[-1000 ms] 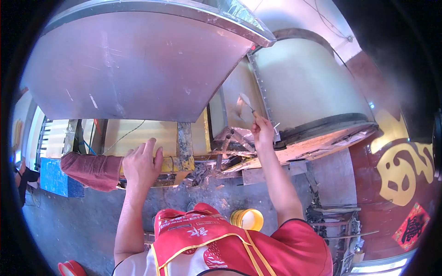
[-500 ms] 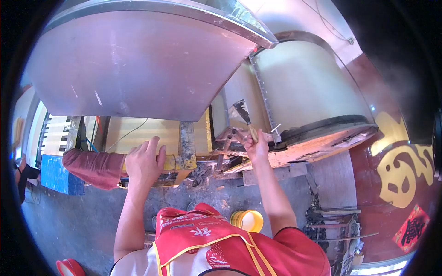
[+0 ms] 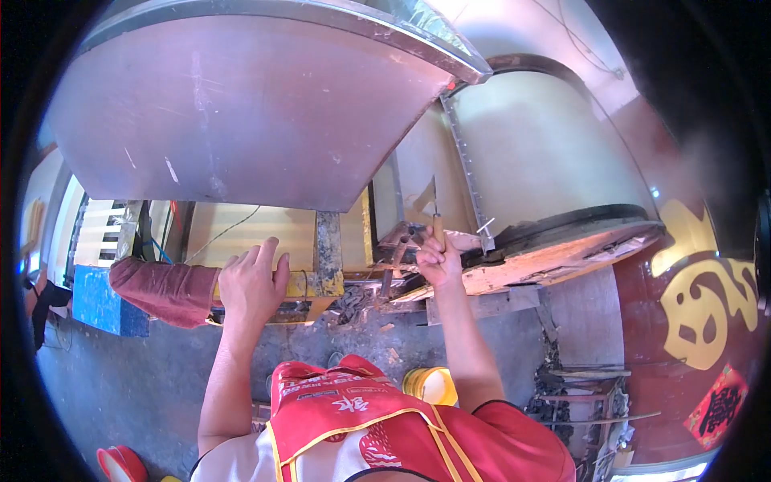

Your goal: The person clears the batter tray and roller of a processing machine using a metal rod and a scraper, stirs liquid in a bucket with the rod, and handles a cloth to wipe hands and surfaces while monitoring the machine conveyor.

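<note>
So we've got a scraper (image 3: 438, 218) just off centre at about 1 o'clock, blade up and turned almost edge-on to us. The right hand (image 3: 440, 261), nearer 2–3 o'clock, has its fingers curled round the wooden handle. We'd guess it's light and rigid, with maybe a bit of spring in the thin blade. Nothing fragile there, and bare wood shouldn't slip much unless it's wet or greasy. We'd hold it right there on the handle and keep off the blade's edge.

The left hand (image 3: 250, 281) is grasping nothing, over at 8–9 o'clock, fingers spread at the yellow bar (image 3: 299, 284) beside a maroon cloth (image 3: 165, 293). Can't tell how much weight it's putting down.

Writing-wise: the red apron (image 3: 321, 422) at 6–7 o'clock has a white character plus small label boxes, too small for us to read. There's big gold lettering (image 3: 691, 352) on the wall around 3–4 o'clock, and a red diamond paper (image 3: 721, 407) with black brushwork at 4. No brand we can make out.
</note>
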{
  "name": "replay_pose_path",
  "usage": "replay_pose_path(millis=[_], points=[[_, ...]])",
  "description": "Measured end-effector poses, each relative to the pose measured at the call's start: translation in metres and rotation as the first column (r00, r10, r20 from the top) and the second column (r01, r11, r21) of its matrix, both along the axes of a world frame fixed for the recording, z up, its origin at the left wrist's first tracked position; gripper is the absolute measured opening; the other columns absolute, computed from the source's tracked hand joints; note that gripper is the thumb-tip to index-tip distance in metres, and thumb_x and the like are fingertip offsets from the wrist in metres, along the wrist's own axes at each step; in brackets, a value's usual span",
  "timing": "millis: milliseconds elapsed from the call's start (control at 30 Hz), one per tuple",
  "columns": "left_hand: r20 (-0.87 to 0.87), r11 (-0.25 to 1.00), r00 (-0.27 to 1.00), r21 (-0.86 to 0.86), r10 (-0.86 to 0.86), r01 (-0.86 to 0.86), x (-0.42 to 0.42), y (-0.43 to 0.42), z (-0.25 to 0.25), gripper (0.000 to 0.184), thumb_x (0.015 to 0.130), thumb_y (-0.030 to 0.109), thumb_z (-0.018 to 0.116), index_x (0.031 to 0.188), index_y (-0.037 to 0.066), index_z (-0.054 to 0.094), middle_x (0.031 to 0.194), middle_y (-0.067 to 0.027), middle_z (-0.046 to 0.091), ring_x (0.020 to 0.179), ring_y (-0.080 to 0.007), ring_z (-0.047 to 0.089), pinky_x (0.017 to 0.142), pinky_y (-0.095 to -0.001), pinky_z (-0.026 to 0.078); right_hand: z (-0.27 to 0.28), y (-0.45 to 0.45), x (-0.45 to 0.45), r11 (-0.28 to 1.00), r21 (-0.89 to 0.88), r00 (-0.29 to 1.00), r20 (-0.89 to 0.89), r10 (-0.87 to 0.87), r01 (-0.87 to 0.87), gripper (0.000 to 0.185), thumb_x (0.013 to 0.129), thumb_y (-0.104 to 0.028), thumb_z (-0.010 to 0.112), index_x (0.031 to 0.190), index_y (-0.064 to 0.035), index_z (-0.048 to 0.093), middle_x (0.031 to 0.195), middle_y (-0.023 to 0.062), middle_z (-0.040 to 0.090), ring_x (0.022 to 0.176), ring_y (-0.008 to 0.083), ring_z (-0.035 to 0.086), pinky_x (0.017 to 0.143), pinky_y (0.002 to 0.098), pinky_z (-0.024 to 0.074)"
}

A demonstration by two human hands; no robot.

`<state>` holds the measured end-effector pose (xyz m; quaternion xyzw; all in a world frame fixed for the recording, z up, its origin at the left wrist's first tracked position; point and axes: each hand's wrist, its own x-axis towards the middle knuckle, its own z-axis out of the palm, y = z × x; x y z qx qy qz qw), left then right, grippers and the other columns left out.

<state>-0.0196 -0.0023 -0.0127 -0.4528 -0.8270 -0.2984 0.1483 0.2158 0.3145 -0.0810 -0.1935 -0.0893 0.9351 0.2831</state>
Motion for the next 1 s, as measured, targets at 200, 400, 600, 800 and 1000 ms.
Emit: replay_pose_path(millis=[200, 400, 600, 800, 1000], points=[[0.013, 1.0, 1.0, -0.007, -0.001, 0.001, 0.0, 0.0, 0.002, 0.024, 0.087, 0.022, 0.068, 0.108, 0.01, 0.062, 0.074, -0.0093, 0.064, 0.066, -0.0308, 0.064, 0.061, -0.0415, 0.049, -0.008, -0.006, -0.005, 0.998, 0.02, 0.993, -0.101, 0.055, -0.053, 0.04, 0.108, -0.034, 0.036, 0.105, -0.0012, 0.06, 0.058, -0.0029, 0.042, 0.041, 0.0067, 0.034, 0.046, 0.0231, 0.0332], [-0.027, 1.0, 1.0, 0.028, 0.004, -0.003, 0.0, 0.002, 0.001, 0.025, 0.085, 0.022, 0.07, 0.105, 0.008, 0.063, 0.07, -0.0081, 0.062, 0.064, -0.0285, 0.064, 0.061, -0.0402, 0.048, -0.015, -0.014, -0.005, 0.994, 0.087, 0.991, -0.113, 0.07, -0.06, 0.039, 0.107, -0.034, 0.038, 0.105, -0.0027, 0.061, 0.056, -0.0025, 0.042, 0.041, 0.0062, 0.035, 0.045, 0.0227, 0.0332], [-0.019, 1.0, 1.0, 0.03, 0.005, -0.004, 0.0, 0.002, 0.002, 0.025, 0.085, 0.022, 0.07, 0.105, 0.009, 0.062, 0.07, -0.0081, 0.062, 0.064, -0.0287, 0.064, 0.061, -0.0403, 0.048, -0.014, -0.018, -0.003, 0.989, 0.141, 0.995, -0.08, 0.058, -0.047, 0.044, 0.106, -0.042, 0.04, 0.104, -0.0035, 0.061, 0.057, -0.003, 0.042, 0.042, 0.0059, 0.034, 0.045, 0.0224, 0.0322], [-0.027, 1.0, 1.0, 0.03, 0.002, -0.001, 0.001, 0.001, 0.002, 0.024, 0.085, 0.022, 0.069, 0.103, 0.009, 0.062, 0.07, -0.0075, 0.061, 0.062, -0.028, 0.063, 0.061, -0.04, 0.048, -0.01, -0.024, -0.001, 0.962, 0.271, 0.992, 0.125, -0.032, -0.003, 0.044, 0.103, -0.047, 0.048, 0.1, -0.0052, 0.061, 0.057, -0.0035, 0.04, 0.043, 0.0061, 0.031, 0.046, 0.0219, 0.0306], [-0.037, 0.999, 0.999, 0.044, -0.016, 0.017, 0.001, 0.0, 0.002, 0.023, 0.085, 0.022, 0.069, 0.102, 0.008, 0.063, 0.07, -0.0074, 0.062, 0.062, -0.0281, 0.063, 0.061, -0.04, 0.048, -0.003, -0.04, 0.0, 0.843, 0.538, 0.828, 0.476, -0.295, -0.008, 0.038, 0.1, -0.045, 0.054, 0.098, -0.0074, 0.06, 0.056, -0.0041, 0.039, 0.041, 0.0058, 0.03, 0.042, 0.0228, 0.0262]])
